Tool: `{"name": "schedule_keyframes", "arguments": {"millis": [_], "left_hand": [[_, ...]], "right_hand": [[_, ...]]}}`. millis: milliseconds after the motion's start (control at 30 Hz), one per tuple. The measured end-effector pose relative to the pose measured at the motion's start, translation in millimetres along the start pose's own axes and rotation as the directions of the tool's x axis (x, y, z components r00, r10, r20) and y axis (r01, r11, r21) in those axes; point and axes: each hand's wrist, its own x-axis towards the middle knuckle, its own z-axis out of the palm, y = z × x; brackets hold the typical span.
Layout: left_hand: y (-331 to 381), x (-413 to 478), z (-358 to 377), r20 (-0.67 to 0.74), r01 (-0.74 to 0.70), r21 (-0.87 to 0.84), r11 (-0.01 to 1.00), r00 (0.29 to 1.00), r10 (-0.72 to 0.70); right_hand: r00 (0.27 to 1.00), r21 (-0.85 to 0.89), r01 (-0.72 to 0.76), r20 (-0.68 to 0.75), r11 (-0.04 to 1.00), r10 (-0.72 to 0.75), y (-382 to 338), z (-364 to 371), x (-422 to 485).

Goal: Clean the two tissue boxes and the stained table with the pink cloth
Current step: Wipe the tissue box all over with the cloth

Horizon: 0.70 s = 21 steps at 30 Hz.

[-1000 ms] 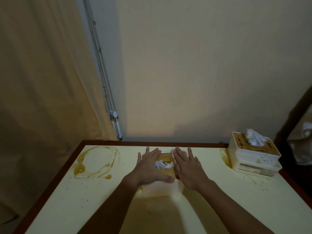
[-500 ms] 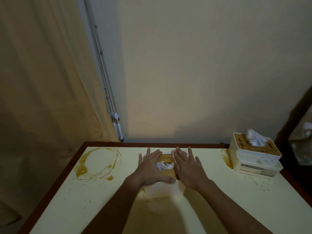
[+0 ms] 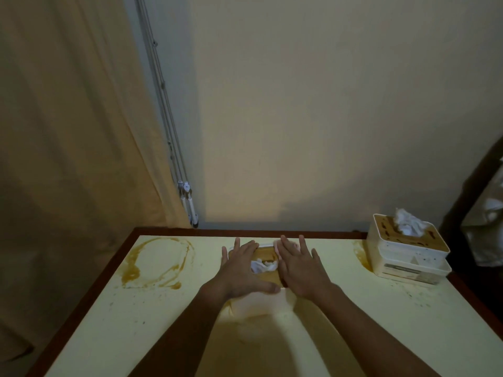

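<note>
You are resting both hands flat on top of the middle tissue box [image 3: 261, 307]. Your left hand [image 3: 241, 272] is lying on the left side of the lid, with the fingers straight and spread and the thumb reaching along the front edge. Your right hand [image 3: 299, 268] is lying on the right side, and its fingers are straight too. Neither hand is curling around anything.

The box is white with a brown top. A crumpled white tissue [image 3: 262, 265] is poking out between your hands. The box is sitting in the middle of the pale yellow table [image 3: 367, 330], near the far edge.

A brown ring stain [image 3: 156, 263] is showing on the table to the left. The second tissue box [image 3: 408, 265] is standing at the far right corner. It is white too, with dark marks on its brown top, and a smaller stain [image 3: 360, 255] is touching its left side.
</note>
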Motion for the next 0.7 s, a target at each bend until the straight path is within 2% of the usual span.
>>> {"name": "schedule_keyframes", "arguments": {"millis": [100, 267, 367, 433, 500, 600, 633, 700], "left_hand": [[-0.2, -0.3, -1.0, 0.001, 0.004, -0.010, 1.000, 1.000, -0.004], [-0.8, 0.5, -1.4, 0.015, -0.007, -0.015, 1.000, 1.000, 0.007], [0.3, 0.5, -2.6, 0.029, -0.001, -0.003, 1.000, 1.000, 0.001], [1.6, 1.0, -4.0, 0.038, 0.006, 0.001, 1.000, 0.999, -0.006], [1.8, 1.0, -5.2, 0.047, 0.011, 0.015, 1.000, 0.999, -0.012], [0.5, 0.2, -6.3, 0.059, 0.004, 0.009, 1.000, 0.998, -0.004], [0.0, -0.5, -7.0, 0.055, -0.005, 0.004, 1.000, 0.998, 0.005], [-1.7, -2.3, -8.2, 0.039, -0.033, 0.031, 0.999, 0.999, 0.032]], "right_hand": [[1.000, 0.031, 0.011, 0.013, 0.999, -0.011, 0.5, 2.2, 1.7], [0.998, 0.075, 0.032, -0.049, 0.997, -0.029, -0.7, 10.8, -40.5], [0.996, 0.044, 0.053, -0.076, 0.998, -0.049, 7.5, 9.5, -29.6], [0.997, -0.006, 0.066, -0.038, 0.998, -0.066, 14.9, 5.0, -7.7], [0.993, 0.049, 0.086, -0.091, 0.995, -0.081, 17.1, -6.6, 11.4], [0.953, 0.177, 0.097, -0.299, 0.979, -0.041, 16.7, -25.8, 26.4], [0.951, 0.230, 0.099, -0.310, 0.968, -0.024, 16.6, -30.4, 28.6], [0.972, 0.258, 0.090, -0.235, 0.962, -0.028, 16.0, -35.1, 29.4]]}}
